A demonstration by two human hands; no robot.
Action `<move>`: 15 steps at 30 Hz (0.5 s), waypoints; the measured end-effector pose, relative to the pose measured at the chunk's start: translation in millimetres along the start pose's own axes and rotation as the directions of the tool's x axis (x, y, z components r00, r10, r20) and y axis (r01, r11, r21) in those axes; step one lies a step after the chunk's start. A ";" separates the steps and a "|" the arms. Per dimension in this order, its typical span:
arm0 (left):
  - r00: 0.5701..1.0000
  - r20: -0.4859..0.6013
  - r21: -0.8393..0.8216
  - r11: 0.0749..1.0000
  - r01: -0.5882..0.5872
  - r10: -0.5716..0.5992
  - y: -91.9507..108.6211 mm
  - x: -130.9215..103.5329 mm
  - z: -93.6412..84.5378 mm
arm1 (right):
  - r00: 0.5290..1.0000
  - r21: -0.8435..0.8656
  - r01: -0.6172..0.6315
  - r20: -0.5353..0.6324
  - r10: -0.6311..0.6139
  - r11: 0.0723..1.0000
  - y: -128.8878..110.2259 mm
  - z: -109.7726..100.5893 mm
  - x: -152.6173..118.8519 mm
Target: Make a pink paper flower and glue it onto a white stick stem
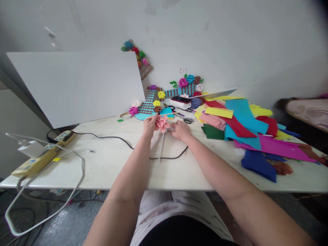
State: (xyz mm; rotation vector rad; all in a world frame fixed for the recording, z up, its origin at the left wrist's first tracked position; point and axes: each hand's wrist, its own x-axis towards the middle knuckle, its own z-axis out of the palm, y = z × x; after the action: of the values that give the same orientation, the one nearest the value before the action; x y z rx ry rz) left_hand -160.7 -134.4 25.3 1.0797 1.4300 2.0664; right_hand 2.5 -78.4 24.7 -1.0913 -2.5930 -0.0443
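Note:
My left hand point(151, 125) pinches a pink paper flower point(162, 123) above the middle of the table. Just to its right, my right hand point(180, 130) is closed on a glue gun point(170, 129), mostly covered by the fingers. A long translucent glue stick point(161, 150) juts from it toward me. The gun's black cord point(169, 158) runs over the tabletop. Beyond my hands stands a guitar-shaped craft point(147, 106) in blue and brown, trimmed with paper flowers. A thin wooden stick point(173, 113) lies behind the flower.
Folded coloured paper point(243, 119) is heaped on the right. Scissors point(188, 120) and a phone on a white box point(180, 101) are at the back. A yellow power strip point(43, 153) with white cables sits left, before a large white board point(77, 87). A tape roll point(125, 115) lies near the board.

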 end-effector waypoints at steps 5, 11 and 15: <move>0.999 -0.033 0.039 0.999 -0.018 0.019 2.7 -3.3 2.6 | 0.968 0.154 -0.072 -0.227 0.106 0.985 2.0 -0.7 2.6; 0.997 -0.002 0.138 0.988 -0.070 0.071 3.4 -5.5 6.8 | 0.899 0.342 0.012 -0.416 0.140 0.940 -5.6 -8.4 6.4; 0.997 0.043 0.211 0.974 -0.079 0.071 0.7 -5.7 8.3 | 0.911 0.454 -0.017 -0.361 0.202 0.891 -12.1 -18.7 7.9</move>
State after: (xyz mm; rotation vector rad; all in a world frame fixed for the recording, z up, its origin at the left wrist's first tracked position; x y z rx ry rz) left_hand -150.6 -133.7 25.3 1.2652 1.6455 1.9680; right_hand -5.9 -84.4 46.0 -0.9392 -2.0299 0.3069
